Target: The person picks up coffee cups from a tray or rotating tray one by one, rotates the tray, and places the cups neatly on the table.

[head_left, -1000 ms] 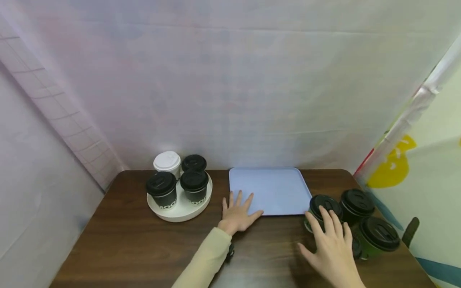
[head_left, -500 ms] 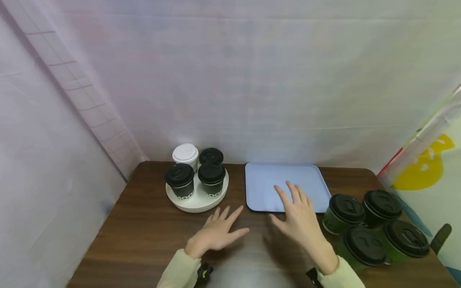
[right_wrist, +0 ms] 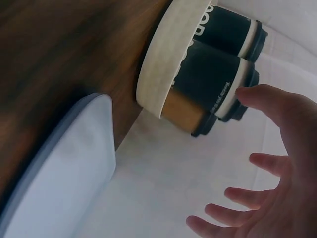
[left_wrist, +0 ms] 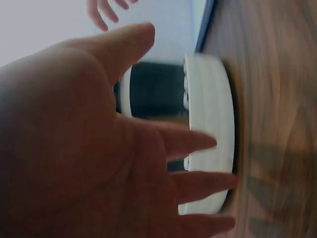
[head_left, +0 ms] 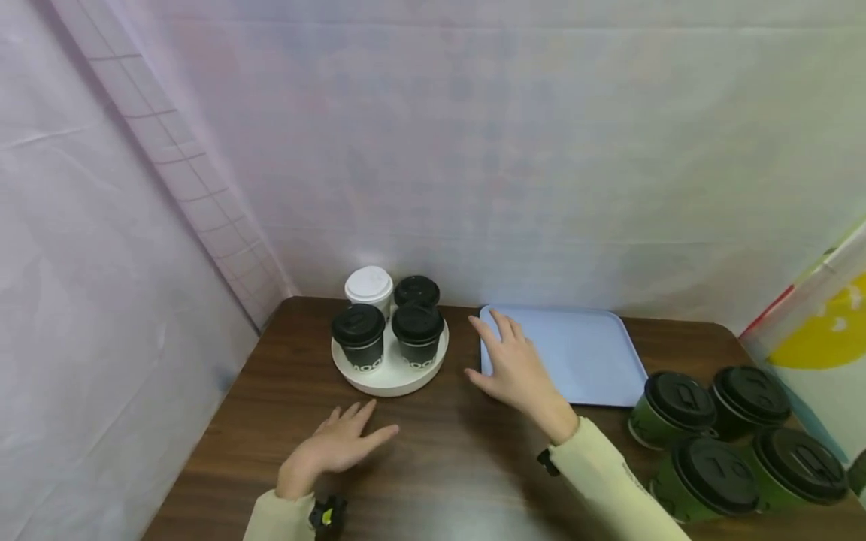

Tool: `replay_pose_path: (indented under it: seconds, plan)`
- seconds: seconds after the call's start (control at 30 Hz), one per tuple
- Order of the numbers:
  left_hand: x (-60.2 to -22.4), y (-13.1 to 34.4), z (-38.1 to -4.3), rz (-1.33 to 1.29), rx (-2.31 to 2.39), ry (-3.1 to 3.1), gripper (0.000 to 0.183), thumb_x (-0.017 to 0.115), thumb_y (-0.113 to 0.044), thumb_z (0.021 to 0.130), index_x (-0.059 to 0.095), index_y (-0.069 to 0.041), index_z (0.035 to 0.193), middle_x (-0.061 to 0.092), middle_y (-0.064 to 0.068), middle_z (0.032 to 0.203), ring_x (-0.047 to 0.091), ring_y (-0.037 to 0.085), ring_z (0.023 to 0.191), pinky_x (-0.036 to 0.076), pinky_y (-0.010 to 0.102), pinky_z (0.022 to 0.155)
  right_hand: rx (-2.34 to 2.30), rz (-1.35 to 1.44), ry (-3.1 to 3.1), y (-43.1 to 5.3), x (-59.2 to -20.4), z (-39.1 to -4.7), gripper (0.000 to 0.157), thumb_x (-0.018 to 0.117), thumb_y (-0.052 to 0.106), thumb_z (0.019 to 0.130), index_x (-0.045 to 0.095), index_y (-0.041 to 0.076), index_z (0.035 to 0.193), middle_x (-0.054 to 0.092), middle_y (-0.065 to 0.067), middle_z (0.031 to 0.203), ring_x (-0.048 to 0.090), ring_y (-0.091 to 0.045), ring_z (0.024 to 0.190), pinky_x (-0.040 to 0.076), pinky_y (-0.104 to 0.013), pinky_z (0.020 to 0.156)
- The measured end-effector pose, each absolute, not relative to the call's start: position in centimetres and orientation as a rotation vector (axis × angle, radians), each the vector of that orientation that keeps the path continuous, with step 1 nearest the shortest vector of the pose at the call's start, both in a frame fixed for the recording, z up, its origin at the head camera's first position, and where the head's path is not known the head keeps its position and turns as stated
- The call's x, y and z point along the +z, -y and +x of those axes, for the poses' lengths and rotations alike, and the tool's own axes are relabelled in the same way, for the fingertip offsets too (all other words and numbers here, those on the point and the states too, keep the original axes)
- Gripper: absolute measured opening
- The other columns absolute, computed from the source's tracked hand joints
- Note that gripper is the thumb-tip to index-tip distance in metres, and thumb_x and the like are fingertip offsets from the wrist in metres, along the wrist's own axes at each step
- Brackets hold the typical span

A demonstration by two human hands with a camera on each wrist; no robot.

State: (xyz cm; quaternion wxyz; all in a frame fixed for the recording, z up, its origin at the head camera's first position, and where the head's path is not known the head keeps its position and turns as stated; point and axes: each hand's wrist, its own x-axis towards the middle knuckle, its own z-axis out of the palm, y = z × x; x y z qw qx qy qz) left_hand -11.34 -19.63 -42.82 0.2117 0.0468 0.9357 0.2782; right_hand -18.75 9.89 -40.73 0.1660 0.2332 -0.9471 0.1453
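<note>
On the left of the table a round white tray (head_left: 389,388) holds several lidded paper coffee cups: dark cups (head_left: 417,338) with black lids and one cup with a white lid (head_left: 369,284). In the right wrist view, one of them has a brown side (right_wrist: 182,110). My left hand (head_left: 333,445), fingers spread, hovers over the wood just in front of this tray. Holding nothing, my right hand (head_left: 517,372) is above the near-left part of a pale blue rectangular tray (head_left: 578,353), its fingers spread and slightly bent toward the cups.
Several green coffee cups (head_left: 707,481) with black lids are grouped at the right end of the brown wooden table (head_left: 433,481). A pale cloth backdrop (head_left: 507,165) rises behind the table, and another cloth (head_left: 122,315) hangs at the left.
My right hand has left the green cups and moved left across the blue tray. My left hand has lifted off the blue tray's edge and moved left. The head view has turned left.
</note>
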Motion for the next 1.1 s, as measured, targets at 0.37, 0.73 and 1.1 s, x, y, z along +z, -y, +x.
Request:
replay_pose_path:
  seconds: [0.37,0.73,1.1]
  plan:
    - [-44.1,22.1,-14.1,-0.162,0.764,-2.775,0.127,0.053,-0.081,0.088,-0.001,0.005,0.163,0.001,0.033,0.171,-0.002,0.061,0.155,0.008,0.076,0.123,0.472,0.815,2.686,-5.2,-40.8,-22.2,0.099,0.090,0.043,0.077,0.041,0.015,0.158,0.038,-0.031,0.158,0.048,-0.054,0.137,0.056,-0.067,0.092]
    - [-45.4,22.2,-15.9,-0.179,0.718,-2.879,0.130,0.059,-0.082,0.084,0.003,0.005,0.164,0.001,0.034,0.171,0.000,0.060,0.156,0.009,0.077,0.123,0.470,0.872,2.716,-2.3,-41.0,-24.0,0.102,0.089,0.047,0.078,0.036,0.019,0.160,0.030,-0.025,0.165,0.042,-0.050,0.143,0.055,-0.067,0.091]
    - [-46.2,21.9,-16.7,-0.184,0.708,-2.900,0.123,0.057,-0.076,0.090,0.003,0.007,0.163,0.004,0.036,0.169,0.003,0.060,0.156,0.011,0.076,0.123,0.409,0.912,2.716,-0.4,-42.0,-25.1,0.092,0.088,0.044,0.080,0.042,0.026,0.158,0.027,-0.022,0.167,0.036,-0.051,0.147,0.055,-0.069,0.092]
